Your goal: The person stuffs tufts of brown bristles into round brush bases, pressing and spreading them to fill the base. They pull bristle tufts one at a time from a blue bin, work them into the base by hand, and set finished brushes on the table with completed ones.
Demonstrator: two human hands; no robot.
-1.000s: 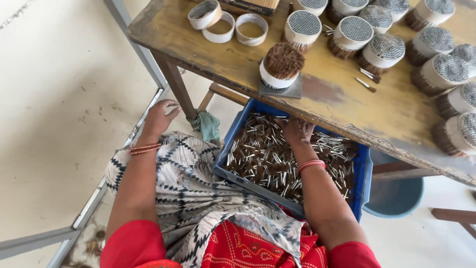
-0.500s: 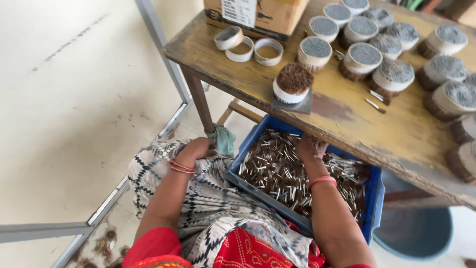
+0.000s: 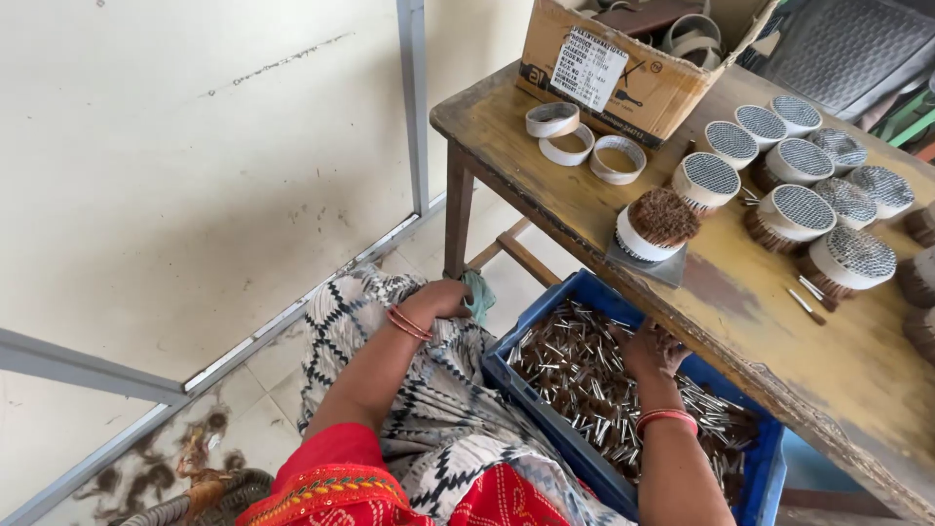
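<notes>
The right hand (image 3: 651, 349) sits in a blue crate (image 3: 545, 421) of small metal pins (image 3: 584, 390), with the wooden table's (image 3: 740, 302) edge just above it, leaving little headroom. The near strip of tabletop is bare; farther back, round brushes (image 3: 779, 185), three rings (image 3: 584, 144) and a cardboard box (image 3: 633, 68) crowd it. The left hand (image 3: 443, 300) rests on the lap beside the table leg (image 3: 458, 209).

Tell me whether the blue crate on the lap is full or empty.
Partly full: the blue crate holds a loose layer of small metal pieces, and the right hand rests in them.
</notes>
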